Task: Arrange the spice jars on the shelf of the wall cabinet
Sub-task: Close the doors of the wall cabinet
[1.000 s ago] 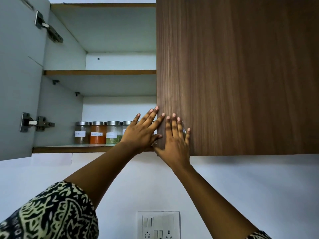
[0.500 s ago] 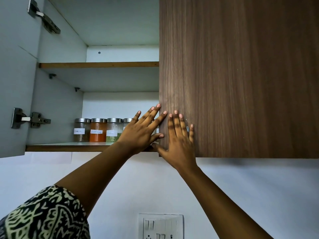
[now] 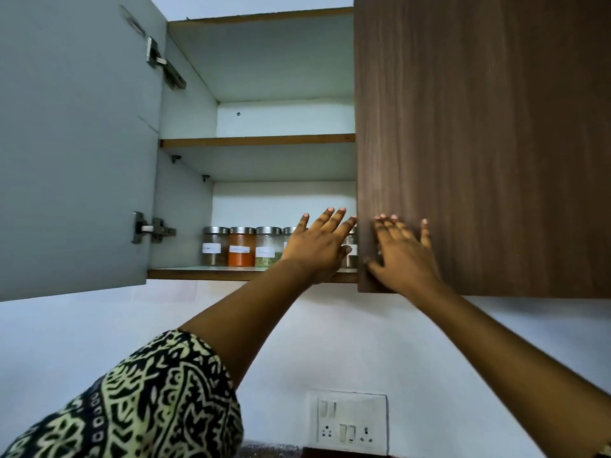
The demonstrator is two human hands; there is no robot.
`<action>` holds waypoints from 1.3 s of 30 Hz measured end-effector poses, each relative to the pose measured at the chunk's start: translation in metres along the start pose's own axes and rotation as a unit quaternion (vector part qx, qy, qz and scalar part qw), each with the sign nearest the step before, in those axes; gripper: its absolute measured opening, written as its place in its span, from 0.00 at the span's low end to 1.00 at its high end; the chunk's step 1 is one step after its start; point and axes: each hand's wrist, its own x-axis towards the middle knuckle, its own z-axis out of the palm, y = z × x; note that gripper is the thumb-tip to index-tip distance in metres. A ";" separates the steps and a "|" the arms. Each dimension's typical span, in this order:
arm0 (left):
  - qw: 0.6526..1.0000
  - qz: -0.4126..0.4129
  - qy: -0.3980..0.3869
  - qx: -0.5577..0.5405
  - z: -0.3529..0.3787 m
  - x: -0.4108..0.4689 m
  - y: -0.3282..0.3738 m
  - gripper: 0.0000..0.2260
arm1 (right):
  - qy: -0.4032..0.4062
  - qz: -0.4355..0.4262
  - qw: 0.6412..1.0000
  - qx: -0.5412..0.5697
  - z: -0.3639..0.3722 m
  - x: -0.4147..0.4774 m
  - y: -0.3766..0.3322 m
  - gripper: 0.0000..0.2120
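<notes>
Left hand (image 3: 317, 249): fingers straight and spread, grasping nothing, raised in front of the row of glass spice jars with steel lids (image 3: 241, 247) on the lower cabinet shelf (image 3: 198, 273). Three jars stand in view at its 9 o'clock, with brown, orange and green contents and white labels; others are partly hidden behind it. Right hand (image 3: 403, 256), at 3 o'clock of the left: released, palm flat on the brown wood-grain door (image 3: 479, 143), thumb at the door's lower left edge. The grey left door (image 3: 76, 143) stands open.

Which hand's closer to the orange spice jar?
Left. Left hand is at the lower shelf, right of the orange spice jar past the green jar; right hand lies flat on the closed brown door, farther right.
</notes>
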 end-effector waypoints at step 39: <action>0.793 -0.340 0.387 -0.326 -0.242 -0.357 -0.188 0.20 | 0.215 -0.386 0.896 0.037 -0.302 -0.026 -0.396 0.26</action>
